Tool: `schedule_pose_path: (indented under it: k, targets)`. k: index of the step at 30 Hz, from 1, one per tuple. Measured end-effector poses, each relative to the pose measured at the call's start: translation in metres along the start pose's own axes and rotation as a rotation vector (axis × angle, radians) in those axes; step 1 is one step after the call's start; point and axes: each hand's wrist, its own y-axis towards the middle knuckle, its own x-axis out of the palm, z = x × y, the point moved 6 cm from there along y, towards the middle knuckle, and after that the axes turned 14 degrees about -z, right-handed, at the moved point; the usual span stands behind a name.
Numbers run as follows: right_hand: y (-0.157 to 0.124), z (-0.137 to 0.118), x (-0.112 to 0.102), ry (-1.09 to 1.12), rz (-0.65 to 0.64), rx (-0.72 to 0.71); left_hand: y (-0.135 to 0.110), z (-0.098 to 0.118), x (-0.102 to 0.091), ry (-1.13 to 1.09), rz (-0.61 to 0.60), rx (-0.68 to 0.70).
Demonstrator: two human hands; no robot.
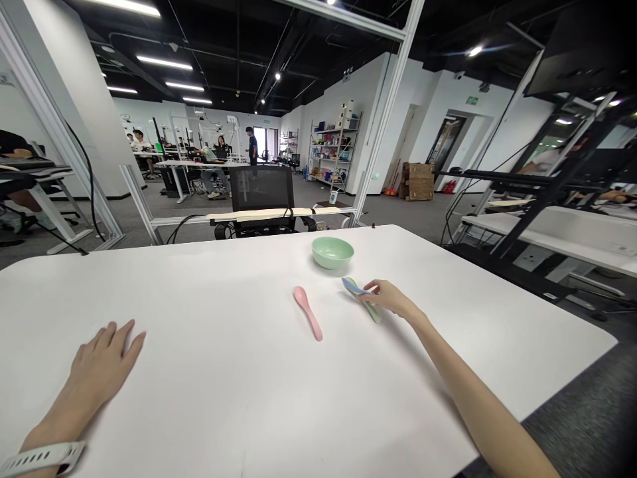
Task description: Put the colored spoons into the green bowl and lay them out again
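My left hand (102,362) lies flat on the white table (223,372), fingers stretched out, holding nothing. My right hand (391,297) reaches across the table and pinches a blue spoon (354,287) by its handle. A green spoon (372,311) lies under that hand, partly hidden by the fingers. To the left of them a pink spoon (308,313) lies alone on the table. A mint green bowl (332,252) stands just beyond the blue spoon, near the far edge.
A black office chair (261,189) stands behind the table's far edge. Black metal stands and another white desk (557,232) are to the right. Shelving (331,149) and several people at desks are in the far background.
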Motion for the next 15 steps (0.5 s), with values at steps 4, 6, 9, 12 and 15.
schedule_pose_path:
  k: [4,6,9,12,15]
  targets:
    - [0.006,0.017,-0.026,0.054,0.147,-0.001,-0.003,0.001,-0.001,-0.038,-0.081,-0.023]
    - [0.012,0.032,-0.043,0.051,0.257,0.011,-0.004,0.003,-0.003,-0.064,-0.082,-0.016]
    - [0.023,0.058,-0.062,0.001,0.398,0.068,-0.003,0.004,-0.003,-0.082,-0.091,-0.004]
    - [0.03,0.078,-0.068,-0.031,0.458,0.116,-0.001,0.003,-0.001,-0.077,-0.087,0.014]
    - [0.034,0.091,-0.067,-0.033,0.464,0.133,0.003,-0.003,0.003,-0.064,-0.062,0.027]
